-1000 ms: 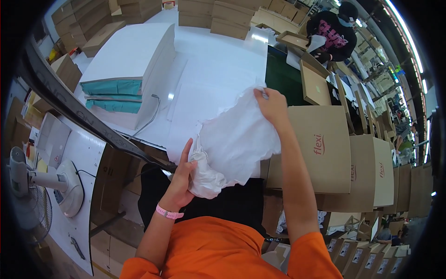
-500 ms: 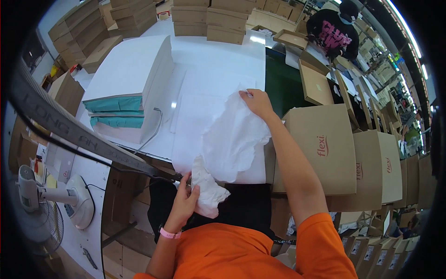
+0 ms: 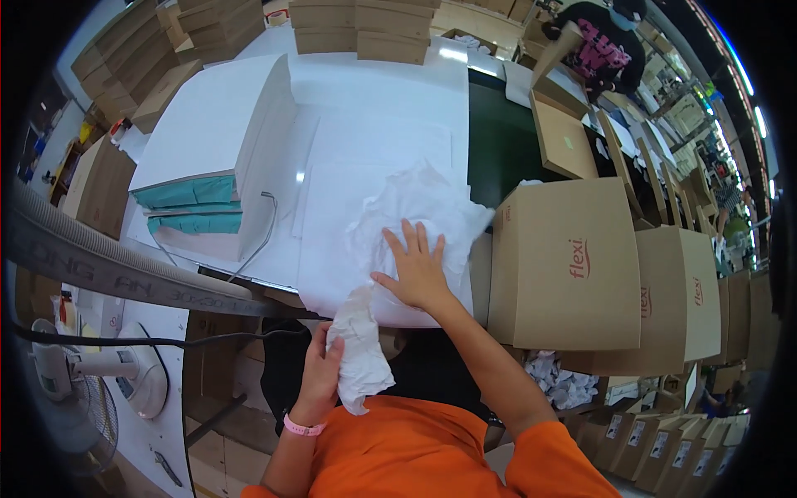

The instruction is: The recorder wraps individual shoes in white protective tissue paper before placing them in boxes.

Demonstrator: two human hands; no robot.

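A creased sheet of white tissue paper [image 3: 390,199] lies over flat white paper [image 3: 328,241] on the white table. My right hand [image 3: 418,270] rests on the creased sheet, palm down with fingers spread. By the table's front edge, my left hand [image 3: 322,373] grips a crumpled strip of white tissue paper [image 3: 361,357], which hangs down toward my lap. Whether this strip joins the sheet on the table I cannot tell.
A thick stack of white sheets [image 3: 216,124] with teal-wrapped ends stands at left. Brown cartons [image 3: 573,274] crowd the right beside a green belt [image 3: 502,141], where another person [image 3: 602,50] works. A grey hose [image 3: 124,257] and a fan [image 3: 83,365] are at lower left.
My right hand has let go of the sheet's raised far edge and come down and nearer, now flat on it. The sheet has settled on the table. My left hand keeps its grip.
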